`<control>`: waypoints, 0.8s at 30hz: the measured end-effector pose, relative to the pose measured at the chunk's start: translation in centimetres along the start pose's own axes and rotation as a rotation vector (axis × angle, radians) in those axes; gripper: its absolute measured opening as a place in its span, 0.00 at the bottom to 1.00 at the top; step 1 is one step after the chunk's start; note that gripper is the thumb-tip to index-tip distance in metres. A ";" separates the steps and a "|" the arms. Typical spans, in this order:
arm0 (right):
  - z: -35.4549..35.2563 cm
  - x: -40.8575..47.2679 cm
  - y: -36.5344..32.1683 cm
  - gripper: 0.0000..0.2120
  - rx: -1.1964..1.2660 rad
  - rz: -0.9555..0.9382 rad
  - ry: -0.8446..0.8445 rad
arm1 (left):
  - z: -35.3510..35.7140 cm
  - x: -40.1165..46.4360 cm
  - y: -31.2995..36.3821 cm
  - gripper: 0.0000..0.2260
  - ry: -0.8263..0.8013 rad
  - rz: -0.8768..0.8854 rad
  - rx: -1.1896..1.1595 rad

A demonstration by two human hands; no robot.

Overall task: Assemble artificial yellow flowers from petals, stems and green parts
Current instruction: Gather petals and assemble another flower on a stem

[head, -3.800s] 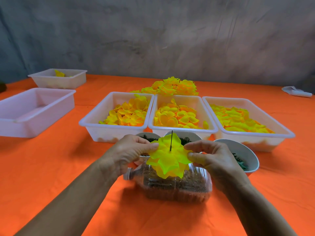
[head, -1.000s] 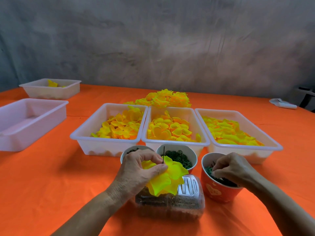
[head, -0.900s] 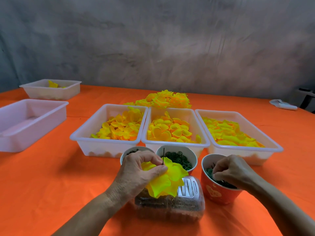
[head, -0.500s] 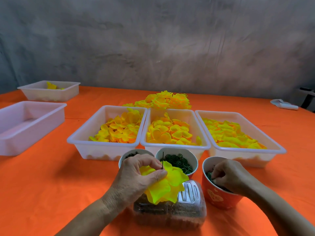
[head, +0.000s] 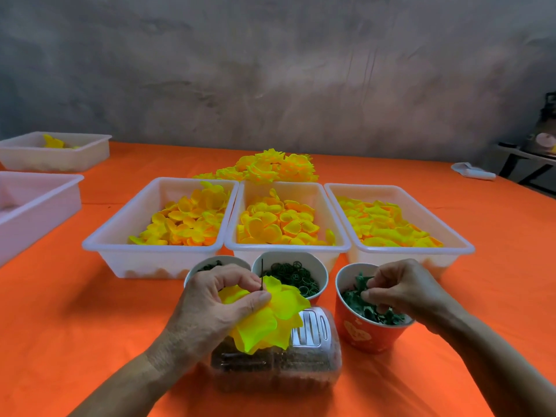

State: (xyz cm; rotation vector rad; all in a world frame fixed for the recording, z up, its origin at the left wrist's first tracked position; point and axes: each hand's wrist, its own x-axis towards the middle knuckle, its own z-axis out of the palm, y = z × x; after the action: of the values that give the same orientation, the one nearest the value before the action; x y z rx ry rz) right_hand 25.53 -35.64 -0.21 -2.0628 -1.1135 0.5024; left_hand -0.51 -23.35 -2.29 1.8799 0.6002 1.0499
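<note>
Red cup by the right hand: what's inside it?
Red cup holds dark green leafy parts; right hand pinches some. Its bottom is hidden beneath them.

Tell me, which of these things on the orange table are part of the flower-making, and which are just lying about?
In use:
left hand holding the half-made yellow flower on its stem
right hand picking green parts from the red cup
three petal trays
cup of green rings

Lying about:
pink tray
white object at the far right
</note>
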 end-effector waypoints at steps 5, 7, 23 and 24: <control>-0.4 0.0 0.1 0.08 0.069 -0.009 -0.046 | 0.1 0.0 0.1 0.04 0.005 -0.007 0.003; -0.5 -0.2 0.1 0.08 0.065 -0.001 -0.059 | 0.1 -0.1 0.3 0.06 0.004 -0.014 0.001; -0.9 -1.2 -0.8 0.07 0.565 -0.015 0.069 | 0.6 -0.3 0.4 0.08 0.039 0.048 0.026; -0.8 -1.3 -0.9 0.07 0.625 -0.016 0.073 | 0.6 -0.3 0.4 0.08 0.045 0.038 0.018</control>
State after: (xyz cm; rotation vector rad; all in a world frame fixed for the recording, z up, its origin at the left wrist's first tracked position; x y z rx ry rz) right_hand 24.84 -36.72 1.02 -1.5108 -0.7964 0.6624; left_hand -0.23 -24.04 -2.27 1.8941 0.6032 1.1171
